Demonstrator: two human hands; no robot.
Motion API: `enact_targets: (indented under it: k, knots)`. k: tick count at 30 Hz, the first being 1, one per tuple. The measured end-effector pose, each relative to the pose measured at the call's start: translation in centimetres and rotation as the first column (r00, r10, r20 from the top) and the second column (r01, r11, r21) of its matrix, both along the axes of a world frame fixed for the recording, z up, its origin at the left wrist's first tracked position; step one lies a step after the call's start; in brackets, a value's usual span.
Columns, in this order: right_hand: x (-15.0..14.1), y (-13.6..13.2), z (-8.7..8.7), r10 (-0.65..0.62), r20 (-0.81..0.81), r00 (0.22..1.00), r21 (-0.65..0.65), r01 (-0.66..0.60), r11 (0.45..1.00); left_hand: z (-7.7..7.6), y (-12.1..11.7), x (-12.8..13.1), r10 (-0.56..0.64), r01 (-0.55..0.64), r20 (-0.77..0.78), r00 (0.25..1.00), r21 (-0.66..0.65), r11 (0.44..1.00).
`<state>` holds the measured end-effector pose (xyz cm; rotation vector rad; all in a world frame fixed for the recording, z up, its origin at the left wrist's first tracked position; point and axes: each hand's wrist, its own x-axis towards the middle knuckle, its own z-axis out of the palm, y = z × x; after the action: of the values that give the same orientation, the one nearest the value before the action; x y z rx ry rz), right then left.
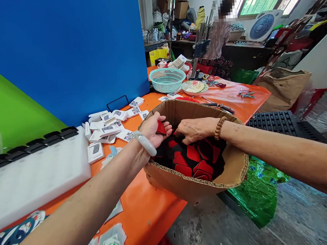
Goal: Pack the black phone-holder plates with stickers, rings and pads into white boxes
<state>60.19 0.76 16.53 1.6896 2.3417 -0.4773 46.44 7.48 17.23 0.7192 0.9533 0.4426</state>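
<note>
A cardboard box (182, 190) stands at the table's edge, holding many flat red pieces (193, 153) with rounded corners, mixed with black ones. My left hand (154, 132), a pale bangle at its wrist, is palm up over the box's left side. Its fingers curl around a flat red piece (161, 128); how many lie together there I cannot tell. My right hand (193, 129), wearing a beaded bracelet (219, 128), reaches inside the box over the pieces. Its fingers are bent downward and drawn together, and the fingertips are partly hidden, so what they grip is unclear.
Small white boxes (110, 126) lie heaped on the orange table (147, 213) left of the cardboard box. Behind it are a light-blue basket (168, 85) and a bowl (195, 92). A white foam block (49, 171) sits at left. Another person (219, 40) is in the background.
</note>
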Motion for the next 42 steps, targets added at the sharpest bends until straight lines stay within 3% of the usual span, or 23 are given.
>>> enact_targets:
  k: [4, 8, 12, 16, 20, 28, 30, 33, 36, 38, 40, 42]
  knots:
    - [0.9, 0.6, 0.1, -0.08, -0.062, 0.995, 0.074, 0.084, 0.994, 0.0, 0.0, 0.0, 0.005, -0.005, -0.029, 1.0, 0.027, 1.0]
    - [2.5, 0.8, 0.8, -0.238, -0.314, 0.919, 0.025, 0.259, 0.966, -0.1, 0.0, 0.0, 0.045, -0.04, -0.069, 0.997, 0.073, 0.997]
    - [3.4, 0.3, 1.2, -0.35, -0.693, 0.63, -0.169, 0.33, 0.929, -0.2, 0.1, 0.1, 0.07, -0.063, -0.089, 0.994, 0.073, 0.995]
    - [3.1, -0.2, 1.3, -0.333, -0.866, 0.373, -0.237, 0.281, 0.93, -0.3, 0.1, 0.2, 0.052, -0.05, -0.069, 0.996, 0.029, 0.998]
    - [2.9, -0.1, 1.1, -0.257, -0.937, 0.238, -0.189, 0.274, 0.943, -0.2, 0.0, 0.4, -0.104, 0.107, 0.043, 0.994, -0.06, 0.992]
    - [2.6, 0.7, 0.7, -0.165, -0.97, 0.177, -0.142, 0.135, 0.981, 0.8, -0.4, -0.1, -0.424, 0.461, 0.219, 0.879, -0.16, 0.873]
    - [2.2, 0.6, 0.8, -0.142, -0.973, 0.18, -0.116, 0.146, 0.982, 0.9, -0.5, 0.0, -0.432, 0.472, 0.248, 0.867, -0.133, 0.872]
    - [1.9, 0.6, 0.8, -0.131, -0.97, 0.206, -0.077, 0.251, 0.965, 0.8, -0.7, 0.1, -0.364, 0.39, 0.268, 0.892, -0.047, 0.92]
    - [2.4, 0.9, 0.4, -0.189, -0.94, 0.284, -0.03, 0.484, 0.874, 0.6, -0.8, 0.2, -0.284, 0.286, 0.166, 0.944, 0.013, 0.958]
    - [2.8, 1.1, 0.1, -0.295, -0.841, 0.453, 0.019, 0.57, 0.822, 0.4, -0.6, 0.2, -0.176, 0.172, 0.082, 0.981, 0.05, 0.984]
    - [3.0, 1.2, -0.3, -0.346, -0.648, 0.679, 0.033, 0.479, 0.877, 0.3, -0.5, 0.1, -0.055, 0.053, 0.03, 0.998, 0.07, 0.996]
    - [2.6, 1.2, -0.7, -0.258, -0.476, 0.84, -0.017, 0.285, 0.958, 0.2, -0.3, 0.0, 0.025, -0.025, -0.001, 1.0, 0.067, 0.997]
